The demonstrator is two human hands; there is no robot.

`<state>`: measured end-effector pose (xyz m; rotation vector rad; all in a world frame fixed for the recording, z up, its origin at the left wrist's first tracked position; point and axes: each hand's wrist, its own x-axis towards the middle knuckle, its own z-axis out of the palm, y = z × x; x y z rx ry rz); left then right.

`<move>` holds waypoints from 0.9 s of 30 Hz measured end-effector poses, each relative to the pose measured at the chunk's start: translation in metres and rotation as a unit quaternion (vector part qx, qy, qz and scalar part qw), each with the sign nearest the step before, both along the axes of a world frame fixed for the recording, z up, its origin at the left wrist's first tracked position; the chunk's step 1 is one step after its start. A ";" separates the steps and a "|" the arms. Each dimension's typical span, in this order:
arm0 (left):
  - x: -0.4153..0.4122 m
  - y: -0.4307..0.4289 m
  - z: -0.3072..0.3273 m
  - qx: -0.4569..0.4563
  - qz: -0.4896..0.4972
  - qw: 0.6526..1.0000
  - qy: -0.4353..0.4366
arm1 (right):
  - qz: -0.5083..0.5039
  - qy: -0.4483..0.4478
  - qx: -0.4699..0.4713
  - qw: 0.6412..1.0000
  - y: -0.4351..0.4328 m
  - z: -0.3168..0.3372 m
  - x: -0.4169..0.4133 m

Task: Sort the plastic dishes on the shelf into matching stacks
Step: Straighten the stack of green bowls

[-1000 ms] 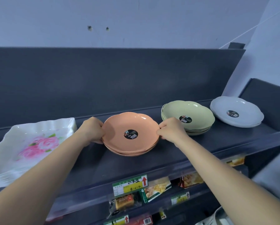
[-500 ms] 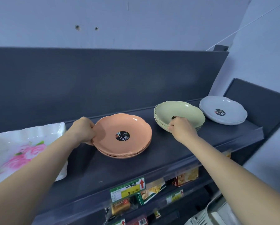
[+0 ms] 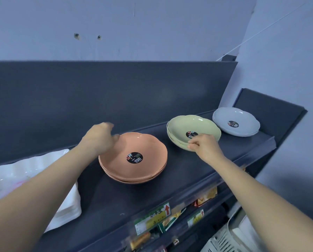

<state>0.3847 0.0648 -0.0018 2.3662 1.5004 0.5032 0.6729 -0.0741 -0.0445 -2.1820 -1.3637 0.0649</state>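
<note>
A stack of orange plastic dishes [image 3: 144, 151] with a black sticker sits mid-shelf. To its right stands a stack of pale green dishes [image 3: 188, 126], then a stack of grey-white dishes [image 3: 243, 119] at the far right. My left hand [image 3: 99, 140] hovers blurred over the orange stack's left rim, fingers loosely curled, holding nothing that I can make out. My right hand [image 3: 204, 148] pinches the near rim of the green stack between thumb and fingers.
The dark shelf [image 3: 188, 179] has a raised back panel and a side wall at right. White flowered trays [image 3: 43, 179] lie at the left. Below the shelf edge hang price tags [image 3: 153, 218] and packaged goods. A white basket [image 3: 230, 239] shows at bottom right.
My left hand has lifted off the orange stack's left rim and moved up and back. My right hand went from the orange stack to the green stack's near rim and now pinches it.
</note>
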 end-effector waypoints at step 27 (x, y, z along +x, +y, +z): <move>0.211 0.027 -0.015 -0.115 -0.056 0.992 -0.006 | -0.181 0.261 0.084 0.944 0.027 0.003 0.133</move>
